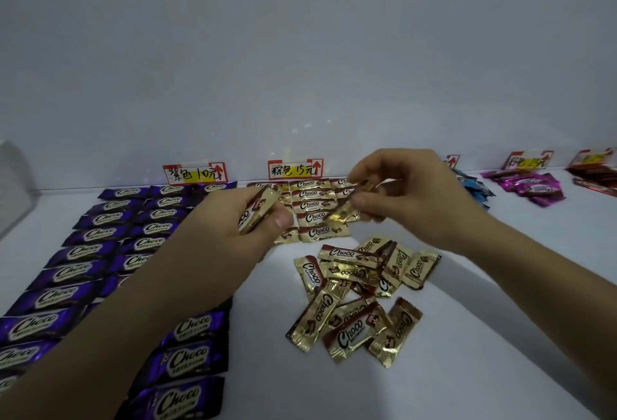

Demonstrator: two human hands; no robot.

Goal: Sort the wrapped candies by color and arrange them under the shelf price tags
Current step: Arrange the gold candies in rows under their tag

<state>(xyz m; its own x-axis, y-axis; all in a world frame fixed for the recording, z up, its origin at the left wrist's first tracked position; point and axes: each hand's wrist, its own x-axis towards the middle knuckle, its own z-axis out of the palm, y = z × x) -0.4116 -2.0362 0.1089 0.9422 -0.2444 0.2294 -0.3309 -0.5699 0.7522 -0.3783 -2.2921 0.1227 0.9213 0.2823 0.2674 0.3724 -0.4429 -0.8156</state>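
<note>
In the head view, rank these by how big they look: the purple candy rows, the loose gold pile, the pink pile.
1. purple candy rows: largest by far, though they also run closest to the camera.
2. loose gold pile: middle.
3. pink pile: smallest, but it lies farthest back, so its true size is unsure.

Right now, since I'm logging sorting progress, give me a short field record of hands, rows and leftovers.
left hand: holds gold candy
right hand: pinches second gold candy
purple rows: laid under left price tag
gold rows: laid under middle price tag
loose gold pile: unsorted, in front of gold rows
</note>
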